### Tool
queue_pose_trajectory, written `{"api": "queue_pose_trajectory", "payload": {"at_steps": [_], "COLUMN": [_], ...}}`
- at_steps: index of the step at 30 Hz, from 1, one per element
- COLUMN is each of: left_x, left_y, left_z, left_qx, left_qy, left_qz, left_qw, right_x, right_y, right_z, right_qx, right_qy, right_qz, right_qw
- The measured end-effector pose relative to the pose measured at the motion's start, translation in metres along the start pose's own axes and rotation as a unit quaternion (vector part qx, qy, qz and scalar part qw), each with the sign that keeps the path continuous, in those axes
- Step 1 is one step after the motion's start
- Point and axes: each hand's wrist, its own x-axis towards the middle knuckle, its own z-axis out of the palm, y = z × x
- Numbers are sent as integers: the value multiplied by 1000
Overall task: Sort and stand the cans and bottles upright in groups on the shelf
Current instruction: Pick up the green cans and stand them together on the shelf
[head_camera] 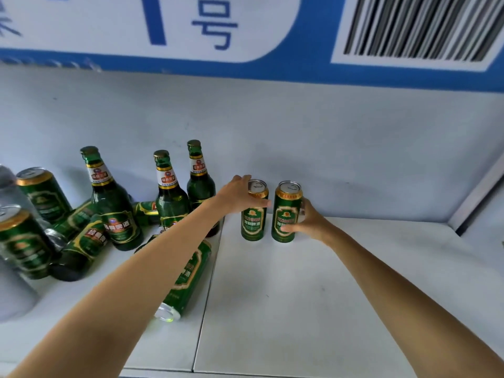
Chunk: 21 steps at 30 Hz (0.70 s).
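Both hands grip upright cans near shelf's (354, 282) back edge: left hand (240, 195) on left can (253, 222), right hand (311, 219) on right can (285, 214); next, prob. the fallen can (188, 279).

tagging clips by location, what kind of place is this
Probably a stockroom or warehouse shelf bay. A white metal shelf holds green beer bottles and cans. Above them hang a big barcode label and a blue and white numbered sign, as for a storage location.
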Motion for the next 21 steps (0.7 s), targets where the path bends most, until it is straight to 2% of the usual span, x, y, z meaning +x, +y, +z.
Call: {"api": "queue_pose_trajectory", "payload": {"at_steps": [4,7,9,15,21], "left_x": [-24,-49,-67,-123,-164], "left_y": [2,0,-4,-29,-76], "left_z": [-35,-60,-71,-88,-94], "left_qx": [48,101,146,224,236], "left_qy": [43,55,51,70,59], "left_qz": [68,89,97,77,67], "left_qw": [996,989,983,969,968], "right_x": [-16,-26,-34,-67,-88], "right_y": [-35,-69,-91,-128,-132], "right_z": [-39,-53,-49,8,76], "right_qx": [-138,-297,-352,-428,-481], "right_qy": [66,102,111,102,48], "right_qz": [-75,-145,-173,-287,-268], "right_qw": [985,938,913,851,833]}}
